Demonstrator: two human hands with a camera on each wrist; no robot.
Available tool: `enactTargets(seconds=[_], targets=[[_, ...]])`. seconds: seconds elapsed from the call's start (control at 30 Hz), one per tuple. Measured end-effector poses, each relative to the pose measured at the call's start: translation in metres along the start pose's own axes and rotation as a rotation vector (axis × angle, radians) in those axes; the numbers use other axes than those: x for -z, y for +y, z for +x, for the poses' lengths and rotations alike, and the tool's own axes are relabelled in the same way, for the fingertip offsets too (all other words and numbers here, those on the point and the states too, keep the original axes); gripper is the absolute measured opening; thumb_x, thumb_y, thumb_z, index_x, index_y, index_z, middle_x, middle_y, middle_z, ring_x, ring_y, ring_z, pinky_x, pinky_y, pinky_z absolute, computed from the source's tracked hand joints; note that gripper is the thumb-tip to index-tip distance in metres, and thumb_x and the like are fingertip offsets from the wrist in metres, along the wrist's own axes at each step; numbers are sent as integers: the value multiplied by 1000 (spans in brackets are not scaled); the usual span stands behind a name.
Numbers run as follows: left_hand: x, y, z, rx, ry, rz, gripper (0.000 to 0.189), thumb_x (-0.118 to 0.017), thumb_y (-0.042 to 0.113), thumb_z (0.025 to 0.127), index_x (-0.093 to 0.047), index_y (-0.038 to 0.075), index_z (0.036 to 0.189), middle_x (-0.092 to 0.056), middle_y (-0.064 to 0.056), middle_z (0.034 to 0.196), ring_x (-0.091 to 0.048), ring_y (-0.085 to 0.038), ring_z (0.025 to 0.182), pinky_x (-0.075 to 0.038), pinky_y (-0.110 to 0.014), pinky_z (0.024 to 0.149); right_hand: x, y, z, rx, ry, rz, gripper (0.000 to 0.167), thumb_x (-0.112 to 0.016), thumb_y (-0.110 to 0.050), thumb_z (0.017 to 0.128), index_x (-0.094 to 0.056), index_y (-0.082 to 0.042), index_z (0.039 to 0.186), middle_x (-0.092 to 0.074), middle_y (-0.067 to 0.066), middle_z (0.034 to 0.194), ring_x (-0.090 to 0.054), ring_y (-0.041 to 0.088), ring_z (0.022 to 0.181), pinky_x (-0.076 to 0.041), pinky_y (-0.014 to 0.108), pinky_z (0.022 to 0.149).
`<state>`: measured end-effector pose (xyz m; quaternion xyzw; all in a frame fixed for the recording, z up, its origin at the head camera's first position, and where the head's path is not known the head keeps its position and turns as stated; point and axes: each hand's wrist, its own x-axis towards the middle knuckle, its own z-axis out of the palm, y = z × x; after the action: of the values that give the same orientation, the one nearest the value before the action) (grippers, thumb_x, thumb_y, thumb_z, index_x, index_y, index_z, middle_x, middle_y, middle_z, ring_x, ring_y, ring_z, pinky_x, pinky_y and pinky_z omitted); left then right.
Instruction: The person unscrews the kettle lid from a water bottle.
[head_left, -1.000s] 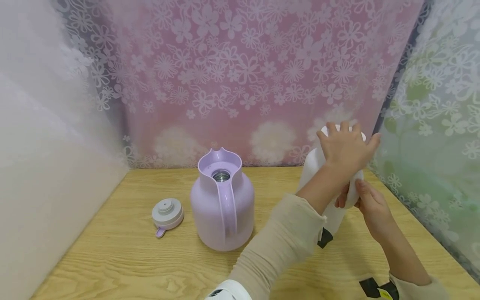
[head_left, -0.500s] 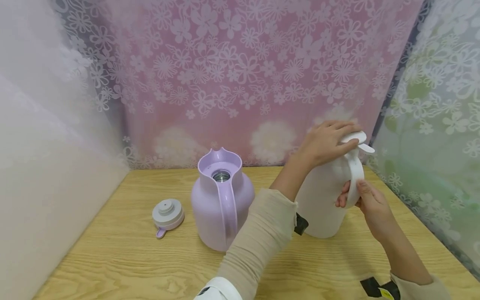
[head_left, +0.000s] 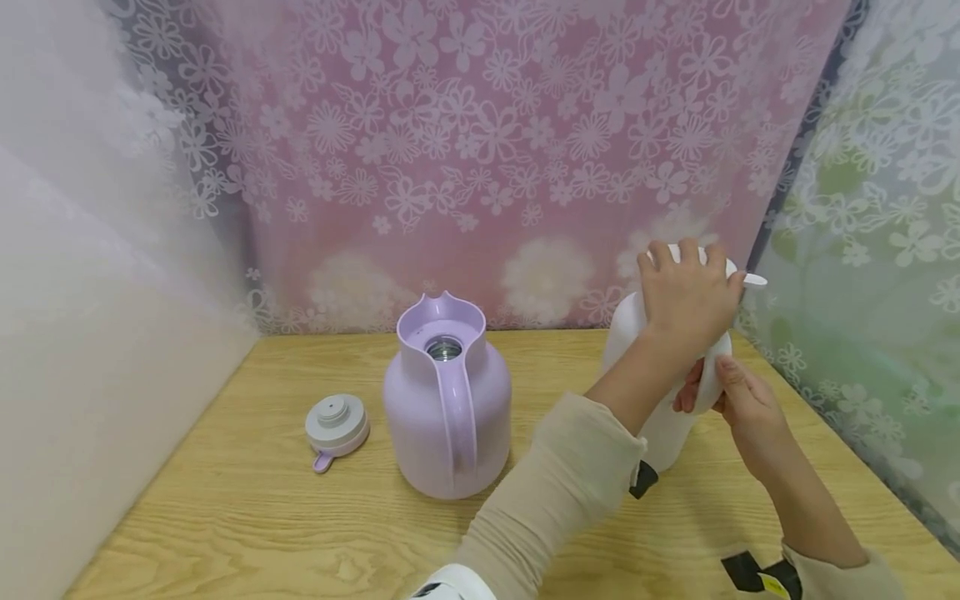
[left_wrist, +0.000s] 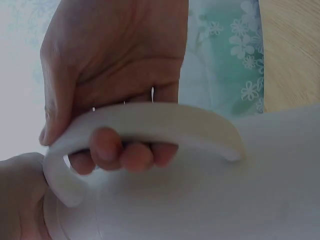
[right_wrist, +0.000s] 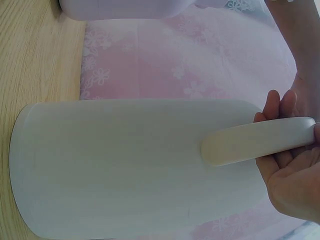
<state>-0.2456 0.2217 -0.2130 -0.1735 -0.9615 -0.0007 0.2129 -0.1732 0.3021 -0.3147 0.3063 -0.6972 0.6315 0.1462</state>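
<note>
A tall white vacuum jug (head_left: 667,446) stands on the table at the right. My left hand (head_left: 686,296) grips its white lid (head_left: 756,281) from above, fingers bent over the far rim; a tab sticks out to the right past the thumb. My right hand (head_left: 750,421) holds the jug's curved handle (left_wrist: 165,120), and the left wrist view shows those fingertips wrapped through the loop. In the right wrist view the jug's smooth body (right_wrist: 115,165) fills the middle. Most of the lid is hidden under the left hand.
Left of the white jug is a lilac vacuum jug (head_left: 450,417), its mouth uncovered and handle facing me. Its grey and lilac stopper (head_left: 336,427) lies farther left on the wooden table (head_left: 300,533). Flowered curtains (head_left: 487,167) hang behind and at the right.
The left hand swung left and around the lid, then back right to about its first pose, fingers over the far rim. The lid's tab shifted slightly right. The right hand stays on the handle.
</note>
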Motion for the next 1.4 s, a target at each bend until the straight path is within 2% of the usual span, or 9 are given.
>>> enactTargets(seconds=[0.17,0.3,0.37,0.47,0.57,0.67,0.77,1.2,1.4], targets=[[1,5,-1,47,-13,34,51,-19,62,92,-35,39,135,-37,8,134,-30,-26,125,-22,-42,101,-2,2,0,20,5,11,39,-15,-8,102,-49,7,88,-53,11,73,-55,20,69,-45,26,69],[-1,-4,3,20,-19,-6,54,-18,69,88,-34,46,134,-39,15,130,-32,-19,122,-26,-36,98,-1,2,-1,11,2,29,37,-17,-8,102,-50,5,91,-55,10,73,-57,19,71,-45,23,71],[-5,-11,4,5,3,-65,59,-20,74,83,-34,48,134,-38,17,130,-32,-14,121,-27,-33,96,0,3,-2,4,-2,44,36,-17,-8,102,-50,4,93,-56,9,73,-58,18,72,-45,22,73],[-14,-22,2,23,68,-243,71,-31,80,76,-35,43,137,-36,18,133,-31,-9,121,-28,-30,97,1,2,-2,-2,-12,64,35,-17,-7,102,-50,3,94,-57,8,73,-60,17,73,-46,22,74],[-27,-32,-2,72,134,-509,80,-47,78,71,-38,32,137,-40,15,130,-34,-7,118,-32,-27,93,1,2,-2,-1,-17,86,35,-16,-7,102,-49,3,95,-58,8,73,-61,17,73,-46,22,74],[-38,-37,-7,121,158,-746,92,-59,73,67,-32,26,140,-44,11,127,-40,-8,114,-39,-28,86,1,2,-3,5,-15,93,35,-16,-6,102,-49,4,96,-58,9,73,-61,17,72,-47,22,73],[-45,-38,-9,132,171,-876,98,-64,70,65,-25,25,144,-45,9,127,-42,-8,113,-41,-30,83,1,2,-3,12,-13,87,35,-16,-6,101,-49,4,95,-58,9,72,-61,17,72,-47,22,73],[-48,-37,-5,127,286,-1104,79,-77,54,64,-46,22,130,-53,12,108,-48,-3,95,-40,-22,73,-1,-1,0,26,-14,93,35,-16,-6,102,-49,4,95,-58,9,73,-61,16,71,-47,22,73],[-47,-36,-6,129,308,-1142,78,-78,51,64,-47,22,130,-54,12,108,-48,-3,96,-40,-22,74,-1,-2,0,14,-9,80,35,-16,-7,102,-49,3,95,-58,9,73,-61,16,72,-47,22,73]])
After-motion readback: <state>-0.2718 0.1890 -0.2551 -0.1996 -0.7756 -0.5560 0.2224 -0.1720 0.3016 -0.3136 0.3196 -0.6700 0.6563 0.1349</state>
